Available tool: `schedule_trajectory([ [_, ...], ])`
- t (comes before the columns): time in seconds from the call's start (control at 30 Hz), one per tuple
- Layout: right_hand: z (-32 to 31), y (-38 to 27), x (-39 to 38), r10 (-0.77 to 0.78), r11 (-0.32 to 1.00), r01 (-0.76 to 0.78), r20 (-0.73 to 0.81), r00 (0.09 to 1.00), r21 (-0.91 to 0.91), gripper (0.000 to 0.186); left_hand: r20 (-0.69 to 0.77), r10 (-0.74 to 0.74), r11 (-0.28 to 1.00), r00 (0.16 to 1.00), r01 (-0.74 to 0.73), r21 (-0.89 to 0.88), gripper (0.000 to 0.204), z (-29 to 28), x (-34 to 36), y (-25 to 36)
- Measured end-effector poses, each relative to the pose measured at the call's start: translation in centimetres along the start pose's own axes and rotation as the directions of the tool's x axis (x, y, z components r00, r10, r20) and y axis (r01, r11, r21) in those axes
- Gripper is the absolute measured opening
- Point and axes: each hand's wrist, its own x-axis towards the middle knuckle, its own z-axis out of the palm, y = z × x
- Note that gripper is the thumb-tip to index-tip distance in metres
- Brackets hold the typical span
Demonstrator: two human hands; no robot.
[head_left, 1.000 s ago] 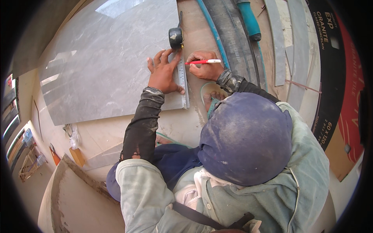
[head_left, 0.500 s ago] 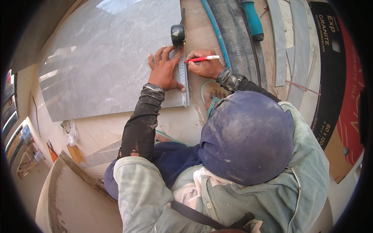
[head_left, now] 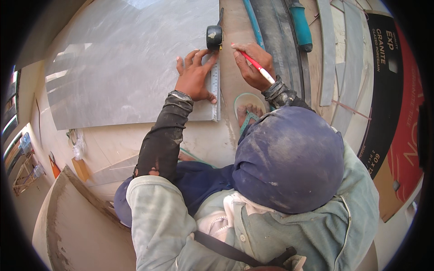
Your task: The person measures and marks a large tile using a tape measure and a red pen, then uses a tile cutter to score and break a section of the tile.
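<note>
My left hand (head_left: 197, 77) lies with its fingers spread on a large grey tile (head_left: 122, 77). Its thumb and index finger rest at the pulled-out blade (head_left: 214, 86) of a tape measure along the tile's right edge. The black tape measure case (head_left: 214, 38) sits just beyond the fingertips. To the right, my right hand (head_left: 257, 65) is closed round a red and white pen (head_left: 254, 63). The red tip points toward the tile edge and is apart from it.
A teal-handled tool (head_left: 300, 27) lies beyond my right hand, near dark curved strips (head_left: 275, 40). Cut grey tile strips (head_left: 326, 54) and a black and red carton (head_left: 384, 81) stand farther right. A sandalled foot (head_left: 249, 113) is below the pen hand.
My right hand has drawn back to the right from the tape blade with the pen, whose angle has changed. The left hand still presses at the blade. The whole view has shifted slightly.
</note>
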Motion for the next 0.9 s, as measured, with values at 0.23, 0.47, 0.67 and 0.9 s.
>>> schedule_trajectory([
  [0.23, -0.3, 0.8, 6.2, -0.266, 0.903, 0.364, 0.369, 0.890, -0.227, 0.061, 0.020, -0.006, 1.000, 1.000, 0.006, 0.025, 0.137, 0.2, -0.6, -0.2],
  [0.47, 1.6, 2.8, 9.3, -0.300, 0.914, 0.405, 0.666, 0.683, -0.003, 0.064, 0.030, -0.060, 0.997, 0.998, 0.062, -0.055, 0.120, 0.9, -2.0, 0.1],
  [0.67, 1.6, 1.6, 11.5, -0.240, 0.967, 0.216, 0.784, 0.573, 0.138, 0.052, -0.089, -0.355, 0.606, 0.931, 0.156, -0.780, 0.049, 3.9, -3.4, 0.6],
  [0.9, 1.1, -0.7, 12.9, -0.265, 0.947, 0.025, 0.732, 0.627, 0.321, 0.055, 0.070, -0.381, 0.706, 0.922, 0.339, -0.622, 0.079, -8.2, -2.2, 1.2],
])
